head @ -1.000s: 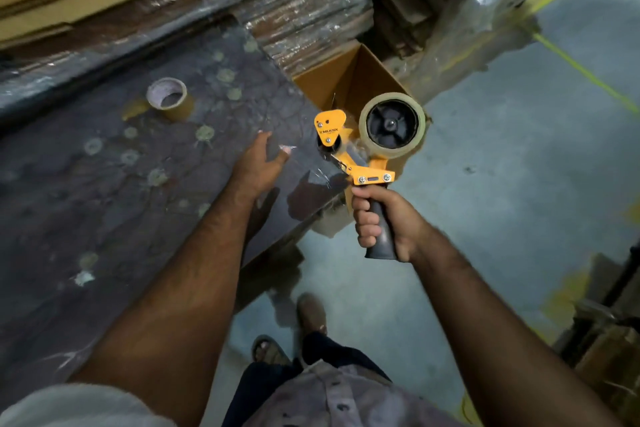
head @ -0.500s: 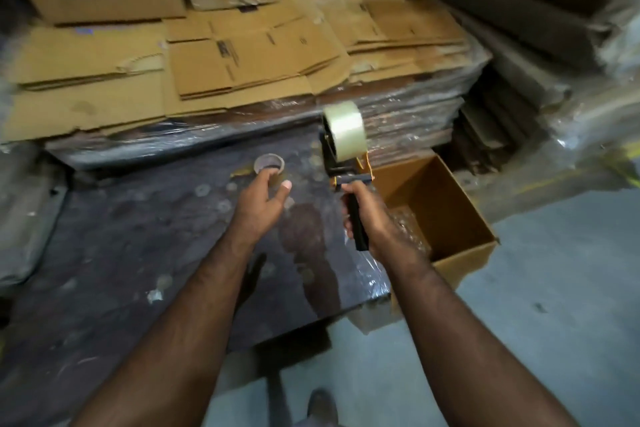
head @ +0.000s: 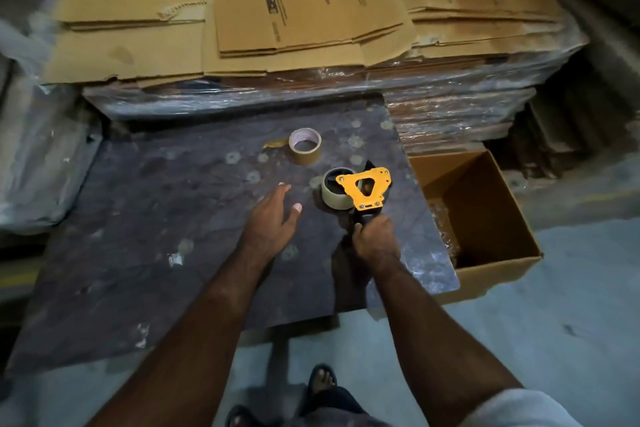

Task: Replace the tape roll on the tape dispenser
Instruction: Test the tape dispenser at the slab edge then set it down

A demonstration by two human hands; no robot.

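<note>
Since half a second before: orange metal tape dispenser with black handle (head: pixel 364 189) lowered from upright onto the dark speckled bench (head: pixel 145 218), clear tape roll (head: pixel 333 196) mounted. Right hand (head: pixel 374 242) grip wrapped tight on handle; left hand (head: pixel 272 217) fingers spread, empty, hovering near. Roll seemingly seated; near-spent brown tape roll (head: pixel 305 146) lay beyond, tape threading probably left.

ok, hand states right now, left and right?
Left hand: open, empty, over the table.
Right hand: closed on the dispenser handle.
</note>
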